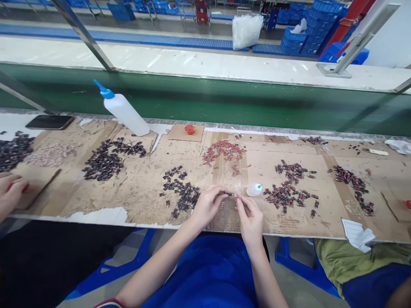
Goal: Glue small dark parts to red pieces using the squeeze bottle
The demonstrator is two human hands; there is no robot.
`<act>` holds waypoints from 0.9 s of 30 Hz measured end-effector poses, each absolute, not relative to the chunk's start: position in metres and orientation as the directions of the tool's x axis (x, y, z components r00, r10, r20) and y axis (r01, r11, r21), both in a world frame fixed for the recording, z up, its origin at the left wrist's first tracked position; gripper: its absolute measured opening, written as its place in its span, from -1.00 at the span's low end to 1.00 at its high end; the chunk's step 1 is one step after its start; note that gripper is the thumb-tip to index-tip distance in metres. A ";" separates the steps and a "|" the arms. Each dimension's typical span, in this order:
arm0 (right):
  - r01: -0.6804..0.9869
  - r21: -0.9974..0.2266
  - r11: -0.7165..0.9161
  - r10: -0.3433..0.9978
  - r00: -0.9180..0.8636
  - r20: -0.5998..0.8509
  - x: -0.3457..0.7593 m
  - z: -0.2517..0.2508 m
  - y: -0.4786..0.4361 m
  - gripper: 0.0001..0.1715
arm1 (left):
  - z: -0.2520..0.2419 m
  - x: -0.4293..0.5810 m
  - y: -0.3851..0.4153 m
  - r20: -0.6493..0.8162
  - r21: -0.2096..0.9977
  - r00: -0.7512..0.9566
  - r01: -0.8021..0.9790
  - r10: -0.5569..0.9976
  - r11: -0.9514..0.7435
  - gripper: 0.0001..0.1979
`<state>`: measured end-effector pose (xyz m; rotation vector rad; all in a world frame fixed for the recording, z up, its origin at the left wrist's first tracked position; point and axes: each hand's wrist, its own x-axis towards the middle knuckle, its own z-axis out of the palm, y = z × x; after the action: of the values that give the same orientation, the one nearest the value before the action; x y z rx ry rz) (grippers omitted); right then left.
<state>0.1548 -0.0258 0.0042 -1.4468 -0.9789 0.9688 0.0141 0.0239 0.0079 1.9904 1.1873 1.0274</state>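
Observation:
In front of my body, both hands meet just above the cardboard-covered bench. My left hand (210,204) is closed in a pinch on a small black part (229,194). Fingertips of my right hand (249,214) are pinched together right beside that part; what they hold is too small to make out. A loose pile of small black parts (186,196) lies to the left of my left hand. Beyond my hands is a scatter of small red pieces (224,150). Close to my right hand lies a small white squeeze bottle (253,190), and past it small black-and-red parts (285,194).
A large white bottle (126,113) with a blue nozzle leans at the back left, near a phone (50,122). A red cap (189,129) sits on a cardboard piece. Behind runs a green belt (192,100). A co-worker's hand (9,192) is at far left; another person sits right.

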 end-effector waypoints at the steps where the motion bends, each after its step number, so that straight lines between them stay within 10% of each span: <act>1: 0.058 -0.996 -0.070 0.943 0.331 -0.047 0.154 0.006 -0.025 -0.65 | 0.011 0.013 0.024 0.320 0.799 0.297 0.426 0.900 -0.425 -0.85; 27: 0.119 -0.991 0.068 0.940 0.325 0.104 0.145 0.018 -0.022 -0.85 | 0.036 0.012 0.017 0.228 0.882 0.288 0.342 0.930 -0.323 -0.84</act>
<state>0.1450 -0.0217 0.0175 -1.3617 -1.0702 0.8435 0.0124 0.0169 0.0362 1.8223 1.1464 1.0118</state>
